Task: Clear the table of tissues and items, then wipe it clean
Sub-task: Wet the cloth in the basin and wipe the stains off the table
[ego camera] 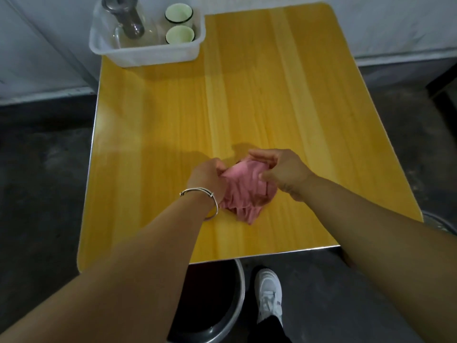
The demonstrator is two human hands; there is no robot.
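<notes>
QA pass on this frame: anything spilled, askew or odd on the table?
No spills or damage visible. One oddity: the white bin holding two cups and a glass jug overhangs the table's far-left corner. Both the left hand and right hand grip a bunched pink cloth.

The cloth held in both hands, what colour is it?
Pink, plain; the cloth shows best in the head view.

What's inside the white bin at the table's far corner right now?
The white bin holds two pale green cups and a clear glass pitcher with a grey-lidded bottle. Its near wall hides the bottom, so any tissues there cannot be seen.
</notes>
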